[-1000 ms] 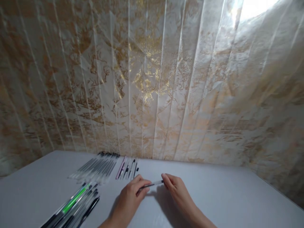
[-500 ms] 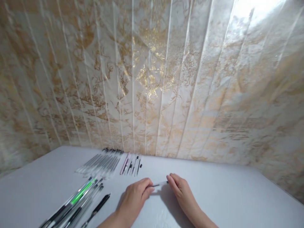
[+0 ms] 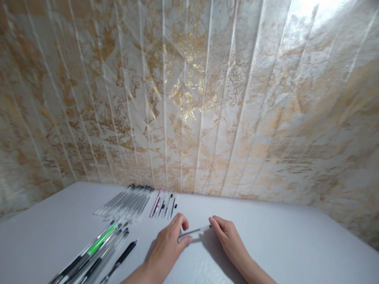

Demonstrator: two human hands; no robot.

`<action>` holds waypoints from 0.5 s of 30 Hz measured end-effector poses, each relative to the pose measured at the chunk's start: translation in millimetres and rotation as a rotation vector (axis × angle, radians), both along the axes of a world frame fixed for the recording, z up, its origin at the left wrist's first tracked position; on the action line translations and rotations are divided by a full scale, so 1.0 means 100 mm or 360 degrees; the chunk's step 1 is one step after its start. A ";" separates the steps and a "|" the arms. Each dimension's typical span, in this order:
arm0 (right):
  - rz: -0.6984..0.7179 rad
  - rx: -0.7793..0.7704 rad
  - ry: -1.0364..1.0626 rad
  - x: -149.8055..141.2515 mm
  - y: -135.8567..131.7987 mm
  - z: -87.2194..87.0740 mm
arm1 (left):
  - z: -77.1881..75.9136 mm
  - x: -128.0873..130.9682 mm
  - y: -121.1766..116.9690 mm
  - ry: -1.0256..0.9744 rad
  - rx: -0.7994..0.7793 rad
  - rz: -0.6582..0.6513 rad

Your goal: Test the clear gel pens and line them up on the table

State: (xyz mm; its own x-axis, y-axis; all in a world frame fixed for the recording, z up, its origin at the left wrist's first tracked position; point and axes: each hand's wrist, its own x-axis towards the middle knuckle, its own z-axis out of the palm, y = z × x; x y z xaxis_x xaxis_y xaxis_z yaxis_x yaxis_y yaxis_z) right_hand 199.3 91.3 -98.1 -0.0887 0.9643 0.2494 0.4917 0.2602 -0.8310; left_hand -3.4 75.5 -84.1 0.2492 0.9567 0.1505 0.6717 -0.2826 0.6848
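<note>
Head view: above the worktop [image 3: 284,240], the left hand [image 3: 167,241] has just parted finger and thumb; the right hand [image 3: 226,233] pinches the pen's far end, seemingly its main hold now, the pen [image 3: 195,230] slanting between them.

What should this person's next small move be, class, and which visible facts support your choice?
Probably the left hand should close gently on the slim pen. It stands open, finger and thumb apart, around the pen's left end, while the right hand pinches the opposite end, so a second grip would likely steady it.
</note>
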 end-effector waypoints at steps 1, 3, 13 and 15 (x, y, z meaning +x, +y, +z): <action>-0.0011 -0.0034 0.0023 0.01 0.01 -0.01 | 0.00 0.00 0.00 -0.0016 0.0019 -0.0023; -0.0036 -0.0085 0.0057 0.02 0.02 -0.02 | 0.00 -0.01 0.00 -0.0056 0.0061 -0.0094; -0.0109 -0.0010 0.0107 0.03 0.03 -0.01 | 0.03 -0.01 -0.02 -0.0071 0.0005 -0.0061; -0.0138 -0.0026 0.0114 0.04 0.04 -0.01 | 0.03 -0.01 -0.01 -0.0069 -0.0035 0.0029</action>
State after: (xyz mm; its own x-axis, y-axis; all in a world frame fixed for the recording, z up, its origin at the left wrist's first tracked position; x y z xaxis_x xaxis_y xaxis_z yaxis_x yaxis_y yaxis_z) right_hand 203.0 95.0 -99.4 0.0128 0.9716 0.2362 0.4510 0.2052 -0.8686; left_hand -4.5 74.4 -81.6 0.2252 0.9642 0.1399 0.6463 -0.2552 0.7191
